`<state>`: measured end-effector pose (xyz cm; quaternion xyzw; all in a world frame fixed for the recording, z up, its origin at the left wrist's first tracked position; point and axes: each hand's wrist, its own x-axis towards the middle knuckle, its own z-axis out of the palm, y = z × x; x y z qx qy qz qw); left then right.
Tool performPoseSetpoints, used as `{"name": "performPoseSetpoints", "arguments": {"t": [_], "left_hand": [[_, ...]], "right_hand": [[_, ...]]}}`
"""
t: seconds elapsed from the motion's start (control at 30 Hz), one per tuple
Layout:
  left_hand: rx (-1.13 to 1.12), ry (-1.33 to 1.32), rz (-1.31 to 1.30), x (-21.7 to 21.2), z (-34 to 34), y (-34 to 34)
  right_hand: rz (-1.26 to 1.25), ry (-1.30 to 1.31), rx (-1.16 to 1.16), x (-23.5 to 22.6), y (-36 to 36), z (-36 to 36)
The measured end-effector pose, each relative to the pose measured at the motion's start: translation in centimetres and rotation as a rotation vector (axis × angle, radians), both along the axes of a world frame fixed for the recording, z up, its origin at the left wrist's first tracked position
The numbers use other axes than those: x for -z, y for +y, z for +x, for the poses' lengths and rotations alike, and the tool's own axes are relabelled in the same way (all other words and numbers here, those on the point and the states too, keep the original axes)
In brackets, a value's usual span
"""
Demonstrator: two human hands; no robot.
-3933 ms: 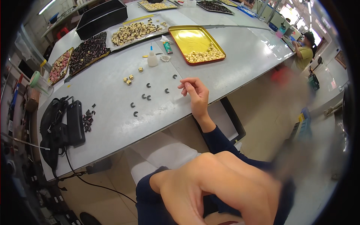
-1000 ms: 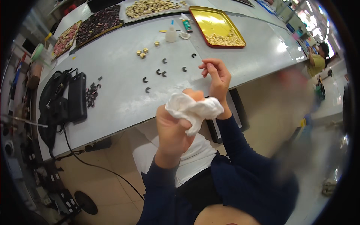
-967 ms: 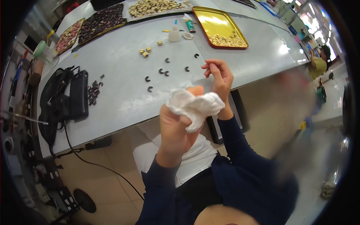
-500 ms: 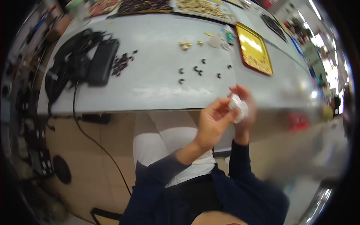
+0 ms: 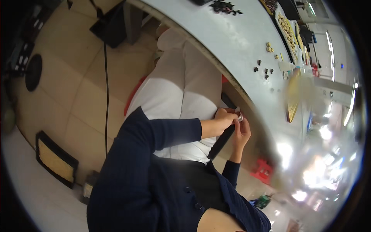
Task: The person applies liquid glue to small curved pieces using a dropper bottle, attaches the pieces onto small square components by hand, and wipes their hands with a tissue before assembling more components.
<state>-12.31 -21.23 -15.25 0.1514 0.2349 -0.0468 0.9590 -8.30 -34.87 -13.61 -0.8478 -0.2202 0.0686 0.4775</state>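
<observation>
Pinching a white tissue [image 5: 240, 116] between left hand [image 5: 225, 119] and right hand [image 5: 242, 132], with fingers bent nearly closed on it, just off the worktop's near edge [image 5: 232, 82]. Apparently at a fingertip-wiping step; calling next for a light, steady pinch.

The single view comes from a camera on the person's head, the left of a pair, looking steeply down past the chest [image 5: 189, 174] at the fingers [image 5: 245, 127], which sit within arm's reach, small and right of centre. The navy sleeve [image 5: 170, 133], on the body's side of the fingers, is nearer and looms larger. The picture is turned askew: the table [image 5: 235, 38] slants in above the fingers, its fisheye-bent edge passing close by them, with the yellow tray [image 5: 292, 110] farther off, up and right. Left of the fingers it takes in lap [image 5: 168, 83] and floor [image 5: 85, 81]; far right, bright lights [image 5: 350, 108] and blur.
</observation>
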Motion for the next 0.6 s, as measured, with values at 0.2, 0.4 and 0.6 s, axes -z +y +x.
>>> {"name": "performPoseSetpoints", "arguments": {"t": [0.2, 0.4, 0.6], "left_hand": [[0.098, 0.145, 0.295, 4.0, 2.5, -1.6], [0.020, 0.272, 0.015, 0.1, 0.8, 0.4], [0.284, 0.050, 0.205, 1.9, 1.0, 0.5]], "right_hand": [[-0.120, -0.203, -0.080, 2.2, 3.3, 2.6], [-0.025, -0.167, -0.010, -0.4, 5.9, 1.0], [0.367, 0.246, -0.100, -6.6, 8.2, -7.6]]}}
